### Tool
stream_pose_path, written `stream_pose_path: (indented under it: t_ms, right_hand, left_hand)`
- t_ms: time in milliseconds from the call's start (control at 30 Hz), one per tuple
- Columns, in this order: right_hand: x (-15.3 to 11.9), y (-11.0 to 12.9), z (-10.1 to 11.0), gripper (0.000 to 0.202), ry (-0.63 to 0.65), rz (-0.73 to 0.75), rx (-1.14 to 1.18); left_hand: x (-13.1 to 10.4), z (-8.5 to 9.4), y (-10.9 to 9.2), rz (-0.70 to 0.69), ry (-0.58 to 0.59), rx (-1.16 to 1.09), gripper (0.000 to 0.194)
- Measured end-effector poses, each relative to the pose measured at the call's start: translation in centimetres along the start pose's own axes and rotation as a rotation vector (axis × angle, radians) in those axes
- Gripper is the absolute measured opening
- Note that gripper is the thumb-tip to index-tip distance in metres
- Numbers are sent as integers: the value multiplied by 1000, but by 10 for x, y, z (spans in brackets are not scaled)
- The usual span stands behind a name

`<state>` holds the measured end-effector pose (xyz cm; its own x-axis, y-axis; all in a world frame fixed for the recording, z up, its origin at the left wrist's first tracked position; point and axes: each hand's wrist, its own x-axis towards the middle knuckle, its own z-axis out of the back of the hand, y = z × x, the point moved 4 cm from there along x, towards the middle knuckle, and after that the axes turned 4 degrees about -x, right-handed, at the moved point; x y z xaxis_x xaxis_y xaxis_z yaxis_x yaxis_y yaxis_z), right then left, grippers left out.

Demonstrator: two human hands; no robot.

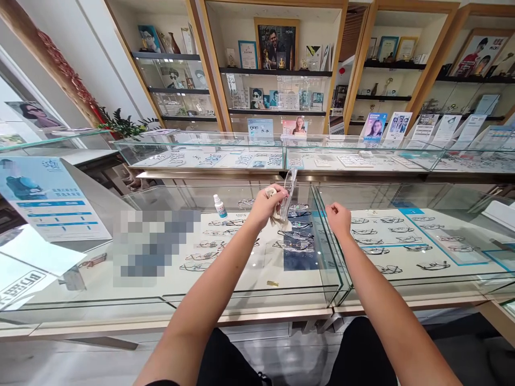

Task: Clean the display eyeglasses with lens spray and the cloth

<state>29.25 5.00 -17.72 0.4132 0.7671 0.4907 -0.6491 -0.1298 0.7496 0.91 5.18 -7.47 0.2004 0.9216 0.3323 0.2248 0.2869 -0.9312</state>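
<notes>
My left hand (265,208) is closed over the glass counter. Its fingers pinch a pale cleaning cloth (280,221) together with a pair of eyeglasses (290,190) that look clear-framed and stand roughly upright. The cloth hangs below the fingers. To the right, my right hand (338,219) is held apart from the glasses, above the seam between two counters. Its fingers are curled in, and nothing shows in them. A small white spray bottle (219,206) with a blue label stands on the counter, left of my left hand.
Inside the glass display counter (249,295) lie several rows of eyeglass frames (298,236). A second counter (402,289) with more frames adjoins it at right. A leaflet stand (52,198) is at left. Display cabinets (277,69) line the back.
</notes>
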Motion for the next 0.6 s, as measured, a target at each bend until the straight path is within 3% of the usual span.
stream_pose_path:
  t_ms: [233, 500, 600]
  right_hand:
    - [-6, 14, 4, 41, -8, 58, 64]
    - [-7, 99, -20, 34, 113, 262, 341]
    - [-10, 114, -28, 28, 177, 289, 418]
  left_hand:
    - [-2, 12, 33, -18, -50, -16, 45]
    - [-7, 10, 28, -65, -44, 47, 47]
    - [-8, 12, 29, -67, -49, 66, 47]
